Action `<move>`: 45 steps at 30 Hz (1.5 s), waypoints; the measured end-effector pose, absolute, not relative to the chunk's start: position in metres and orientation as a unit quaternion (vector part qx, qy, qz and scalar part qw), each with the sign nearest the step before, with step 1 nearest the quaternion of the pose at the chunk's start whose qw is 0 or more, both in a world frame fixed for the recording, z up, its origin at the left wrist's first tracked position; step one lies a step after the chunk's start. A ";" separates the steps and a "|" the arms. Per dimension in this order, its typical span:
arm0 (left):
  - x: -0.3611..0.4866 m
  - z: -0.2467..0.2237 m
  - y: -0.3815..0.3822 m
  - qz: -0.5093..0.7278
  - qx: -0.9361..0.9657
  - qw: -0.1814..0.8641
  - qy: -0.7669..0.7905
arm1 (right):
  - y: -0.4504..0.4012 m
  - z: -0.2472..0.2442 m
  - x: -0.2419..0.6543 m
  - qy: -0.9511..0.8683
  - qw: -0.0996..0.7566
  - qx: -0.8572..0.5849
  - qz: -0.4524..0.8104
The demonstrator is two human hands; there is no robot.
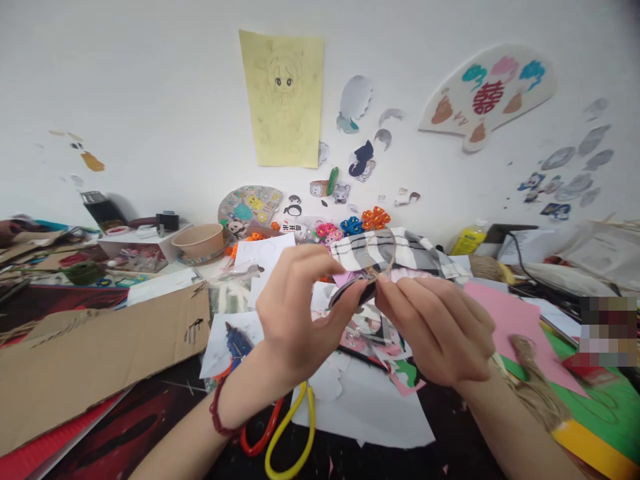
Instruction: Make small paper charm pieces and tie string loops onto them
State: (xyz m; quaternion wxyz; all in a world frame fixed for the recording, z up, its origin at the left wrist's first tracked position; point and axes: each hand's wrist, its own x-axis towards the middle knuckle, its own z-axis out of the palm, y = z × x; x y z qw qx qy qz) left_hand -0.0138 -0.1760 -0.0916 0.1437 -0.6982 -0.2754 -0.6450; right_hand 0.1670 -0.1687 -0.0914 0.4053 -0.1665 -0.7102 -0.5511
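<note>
Both hands are raised in the middle of the head view, their fingertips nearly meeting. My left hand [305,310] pinches a small dark, flat piece [354,293] between thumb and fingers. At its right end, my right hand [435,327] has its thumb and fingers pressed together on a thin brown string [393,257], which loops up above the fingertips. What the piece is cannot be made out, as the fingers cover much of it. Below them lie white paper [370,413] and pink and green scraps [407,375].
Yellow-handled scissors [311,427] and a blue glue gun [239,343] lie near my left forearm. Cardboard [115,353] spreads across the left. Twine [537,387] rests on coloured sheets at right. Behind stand a beige bowl [199,243], checked cloth [415,250] and a yellow bottle [469,239].
</note>
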 end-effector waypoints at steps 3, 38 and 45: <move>-0.017 -0.094 -0.173 -0.556 -0.721 0.335 -0.243 | -0.170 -0.091 0.168 -0.715 0.410 -0.170 -0.540; -0.013 -0.109 -0.170 -0.444 -0.764 0.403 -0.237 | -0.154 -0.094 0.172 -0.702 0.408 -0.095 -0.576; -0.014 -0.100 -0.172 -0.448 -0.777 0.371 -0.241 | -0.151 -0.096 0.171 -0.697 0.427 -0.097 -0.568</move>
